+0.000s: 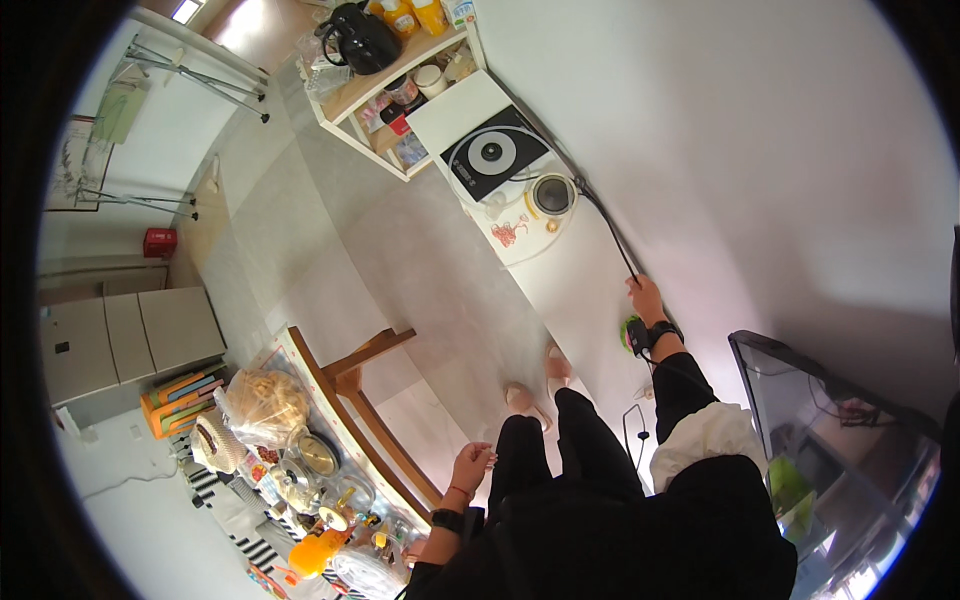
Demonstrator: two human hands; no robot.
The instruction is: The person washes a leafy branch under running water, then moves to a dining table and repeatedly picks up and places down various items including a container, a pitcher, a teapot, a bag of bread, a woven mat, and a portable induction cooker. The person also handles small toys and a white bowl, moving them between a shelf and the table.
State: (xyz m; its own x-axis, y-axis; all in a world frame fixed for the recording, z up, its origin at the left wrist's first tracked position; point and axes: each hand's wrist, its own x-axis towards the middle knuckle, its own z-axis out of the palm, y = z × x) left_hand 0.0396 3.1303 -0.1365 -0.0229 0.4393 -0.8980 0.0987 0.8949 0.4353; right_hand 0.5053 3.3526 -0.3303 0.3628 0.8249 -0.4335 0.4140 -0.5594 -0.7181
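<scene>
My right hand (646, 297) reaches out over a low white cabinet top (564, 289) beside the wall, its fingers closed on a black cable (616, 232). From there the cable runs back along the wall to a round pot-like container with a dark top (553, 195). A black flat appliance with a grey ring (493, 153), like an induction cooker, lies farther back. Red stringy bits (508, 234) are scattered near the container. My left hand (471, 469) hangs by my left thigh with curled fingers; whether it holds something small is unclear.
A cluttered table (300, 341) with a wooden frame stands at left, bearing a bag of food (266, 405) and an orange bottle (311, 553). A television-like screen (832, 442) stands at right. The wooden shelf (337, 105) ahead carries a black jug (361, 39).
</scene>
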